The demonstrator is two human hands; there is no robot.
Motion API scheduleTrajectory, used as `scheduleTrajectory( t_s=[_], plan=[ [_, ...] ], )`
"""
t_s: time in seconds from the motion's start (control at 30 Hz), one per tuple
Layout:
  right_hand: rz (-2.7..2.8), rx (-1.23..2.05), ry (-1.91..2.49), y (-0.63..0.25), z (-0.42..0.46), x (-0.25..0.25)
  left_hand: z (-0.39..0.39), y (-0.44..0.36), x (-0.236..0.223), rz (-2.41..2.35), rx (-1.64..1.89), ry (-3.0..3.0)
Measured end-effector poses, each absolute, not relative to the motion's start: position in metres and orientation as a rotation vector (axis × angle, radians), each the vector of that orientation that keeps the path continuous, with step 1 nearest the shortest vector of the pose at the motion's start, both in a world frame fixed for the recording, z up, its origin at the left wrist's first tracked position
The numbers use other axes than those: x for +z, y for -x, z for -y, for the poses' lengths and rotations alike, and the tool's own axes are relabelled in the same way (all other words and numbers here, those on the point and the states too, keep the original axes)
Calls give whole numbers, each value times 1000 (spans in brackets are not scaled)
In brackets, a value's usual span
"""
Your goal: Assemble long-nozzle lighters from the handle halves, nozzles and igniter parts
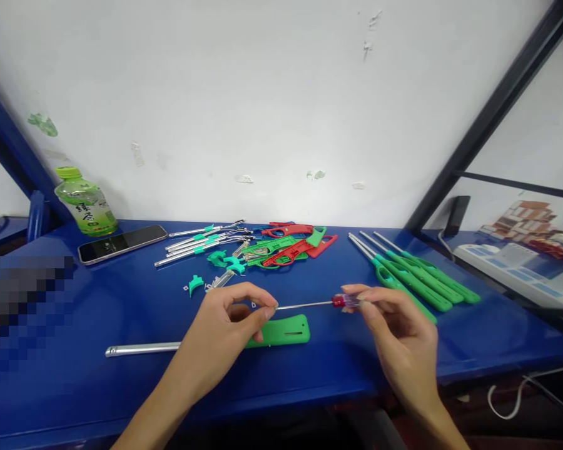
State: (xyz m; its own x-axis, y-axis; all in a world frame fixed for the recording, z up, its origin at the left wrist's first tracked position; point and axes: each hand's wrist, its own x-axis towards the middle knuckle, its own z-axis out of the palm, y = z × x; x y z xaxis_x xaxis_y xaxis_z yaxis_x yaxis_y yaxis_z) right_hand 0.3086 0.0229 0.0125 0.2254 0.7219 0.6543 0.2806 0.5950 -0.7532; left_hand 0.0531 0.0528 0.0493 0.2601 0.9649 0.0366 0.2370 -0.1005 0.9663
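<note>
Between the fingers of my right hand (398, 325) is the clear and red handle of a small screwdriver (309, 305), its thin shaft pointing left. My left hand (234, 322) pinches thumb and fingertips together right at the shaft's tip; anything small between them is hidden. Beneath that hand a green long-necked lighter (293, 330) lies flat on the blue table (169, 400), its silver tube (141, 349) reaching out to the left. Part of the lighter's middle is covered by the hand.
Several silver tubes with wires (192, 247) lie behind, beside green and red handle shells (286, 247) and small teal parts (196, 284). Several green lighters (417, 278) rest at right. A phone (122, 244) and a bottle (87, 203) are at left, before a white wall (263, 112).
</note>
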Motion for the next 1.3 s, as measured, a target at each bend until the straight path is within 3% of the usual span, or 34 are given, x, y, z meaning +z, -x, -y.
scheduleTrajectory(
  t_s=[1.3],
  plan=[
    [1225, 392, 1034, -319, -27, 4, -42, -65, 54, -1206, 977, -1692]
  ],
)
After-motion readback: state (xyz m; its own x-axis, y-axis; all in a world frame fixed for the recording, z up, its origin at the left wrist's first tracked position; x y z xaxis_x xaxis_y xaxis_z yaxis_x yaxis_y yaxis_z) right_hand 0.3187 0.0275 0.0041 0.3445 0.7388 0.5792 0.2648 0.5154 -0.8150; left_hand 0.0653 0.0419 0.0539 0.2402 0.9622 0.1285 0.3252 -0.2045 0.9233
